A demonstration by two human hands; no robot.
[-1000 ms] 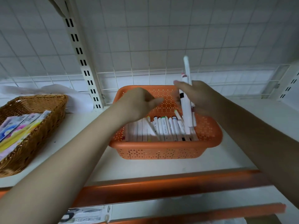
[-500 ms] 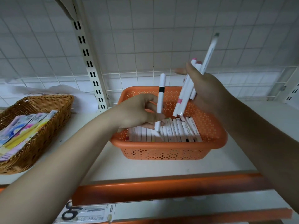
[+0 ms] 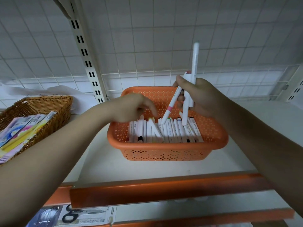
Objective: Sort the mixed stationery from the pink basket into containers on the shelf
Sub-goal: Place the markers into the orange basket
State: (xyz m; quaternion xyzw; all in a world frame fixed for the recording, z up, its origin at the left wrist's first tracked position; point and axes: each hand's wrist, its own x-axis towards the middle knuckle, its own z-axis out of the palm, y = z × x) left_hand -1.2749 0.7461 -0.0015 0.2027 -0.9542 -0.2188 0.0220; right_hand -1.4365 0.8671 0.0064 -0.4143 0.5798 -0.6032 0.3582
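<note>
An orange perforated basket [image 3: 167, 151] stands on the white shelf and holds a row of several white markers [image 3: 170, 133] lying side by side. My right hand [image 3: 201, 97] is above the basket's back right and grips a bunch of white markers [image 3: 188, 99]; one tall one sticks upward, and one with a pink band slants down toward the row. My left hand [image 3: 132, 107] hovers over the left part of the row with fingers loosely bent and pointing down, holding nothing.
A wicker basket [image 3: 49, 104] with flat colourful packets [image 3: 19, 130] sits at the left. A slotted shelf upright [image 3: 86, 58] rises behind, before a wire grid. An orange shelf rail [image 3: 164, 189] runs along the front; a packaged pair of scissors [image 3: 78, 215] lies on the lower shelf.
My left hand has let go of the black-banded marker it held upright; it now lies in the basket. My right hand has lowered, its markers tipping down toward the row.
</note>
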